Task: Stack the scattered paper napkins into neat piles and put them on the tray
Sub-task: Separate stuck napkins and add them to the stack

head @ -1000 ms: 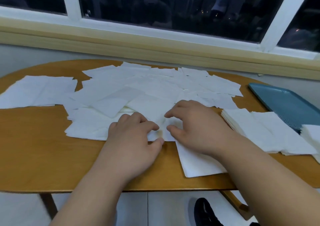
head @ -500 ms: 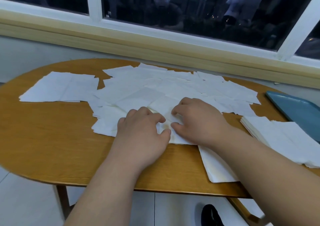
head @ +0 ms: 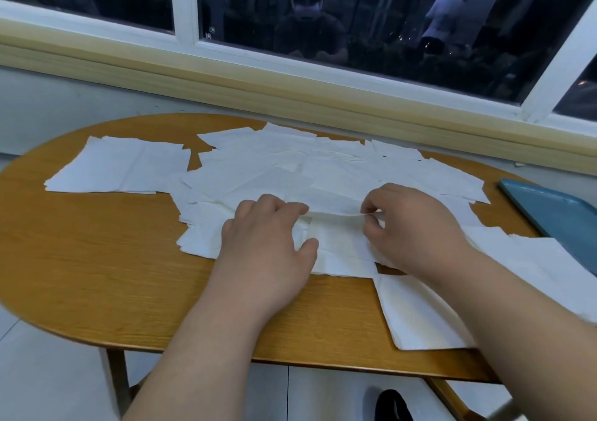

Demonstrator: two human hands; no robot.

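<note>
Several white paper napkins (head: 290,168) lie scattered and overlapping across the middle of the oval wooden table (head: 97,275). My left hand (head: 268,243) presses flat on the near napkins, fingers bent at the tips. My right hand (head: 410,226) pinches the edge of one napkin (head: 336,215) and lifts it slightly off the heap. A stacked pile of napkins (head: 529,262) sits at the right, partly behind my right forearm. The blue tray (head: 555,214) lies at the table's far right edge.
A single napkin (head: 416,317) lies near the front edge under my right forearm. Two flat napkins (head: 119,168) rest at the left. A window sill and wall run behind the table. A dark shoe (head: 392,404) shows on the floor below.
My right hand has moved right and raised a napkin edge between finger and thumb. The view has shifted left, so the tray and right pile now sit nearer the frame's edge.
</note>
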